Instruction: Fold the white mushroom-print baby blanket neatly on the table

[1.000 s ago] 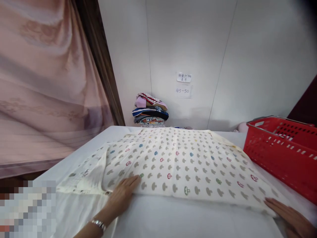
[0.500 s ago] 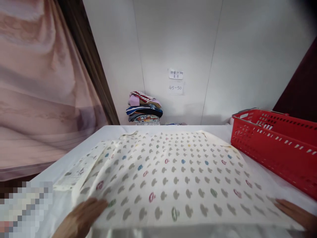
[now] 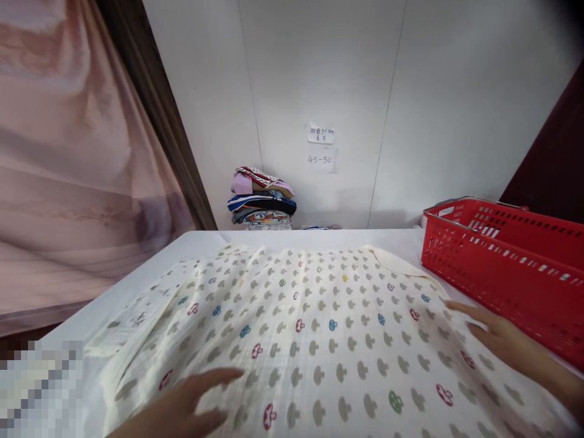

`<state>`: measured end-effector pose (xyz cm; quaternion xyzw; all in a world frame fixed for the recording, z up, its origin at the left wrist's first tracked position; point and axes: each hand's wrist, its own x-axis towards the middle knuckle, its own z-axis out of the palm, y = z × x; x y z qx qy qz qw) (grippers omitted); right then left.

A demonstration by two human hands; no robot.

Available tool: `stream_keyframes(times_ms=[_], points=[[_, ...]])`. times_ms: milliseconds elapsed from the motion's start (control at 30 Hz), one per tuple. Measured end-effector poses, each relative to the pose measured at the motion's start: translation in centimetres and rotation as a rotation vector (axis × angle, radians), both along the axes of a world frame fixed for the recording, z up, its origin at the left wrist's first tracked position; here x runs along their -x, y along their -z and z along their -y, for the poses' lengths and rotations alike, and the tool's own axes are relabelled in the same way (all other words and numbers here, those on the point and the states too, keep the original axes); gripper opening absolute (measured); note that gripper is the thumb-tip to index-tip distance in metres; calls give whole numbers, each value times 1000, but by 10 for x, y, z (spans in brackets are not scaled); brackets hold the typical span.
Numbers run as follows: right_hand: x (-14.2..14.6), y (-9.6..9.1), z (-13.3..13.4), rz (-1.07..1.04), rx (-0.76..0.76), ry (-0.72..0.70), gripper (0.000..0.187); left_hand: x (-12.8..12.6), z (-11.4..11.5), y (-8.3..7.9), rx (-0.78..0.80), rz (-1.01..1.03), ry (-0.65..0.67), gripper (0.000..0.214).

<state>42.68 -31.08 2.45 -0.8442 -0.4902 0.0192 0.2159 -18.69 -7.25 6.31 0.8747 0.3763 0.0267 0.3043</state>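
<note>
A cream cloth (image 3: 319,347) printed with grey mushrooms, some outlined in red, blue, green or yellow, lies spread over a white-covered table (image 3: 182,246). Its far right corner is turned over, and shallow ripples run along its left part. My left hand (image 3: 187,404) is over the near left of the cloth, thumb and fingers apart, holding nothing. Toward the right edge, my right hand (image 3: 495,334) reaches over the cloth with its fingers stretched out and apart. Whether either hand presses on the fabric I cannot tell. The cloth's near edge is out of view.
A red plastic basket (image 3: 497,267) with a metal handle stands on the right of the table. Folded clothes (image 3: 262,198) are stacked beyond the far edge, below paper signs (image 3: 320,146) on the wall. A pink curtain (image 3: 86,170) hangs at left.
The cloth has come nearer to me, its near edge leaving view, and more ripples show at left. My right hand has moved forward; my left hand has shifted right, its fingers now spread.
</note>
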Motion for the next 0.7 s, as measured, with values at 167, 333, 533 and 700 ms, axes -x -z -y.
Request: stream_keyframes(times_ms=[167,333,533,700], points=[[11,2,-116,243,110,-32,55,-126,16,-31,264,182,46,35],[-8,19,-155,298,231,152,50,-204,32,-12,608,422,99,24],[-21,-3,-169,197,214,202,40,-248,29,12,908,586,-76,24],[70,-32,-139,16,-2,-184,37,-259,22,19,1173,752,-276,46]])
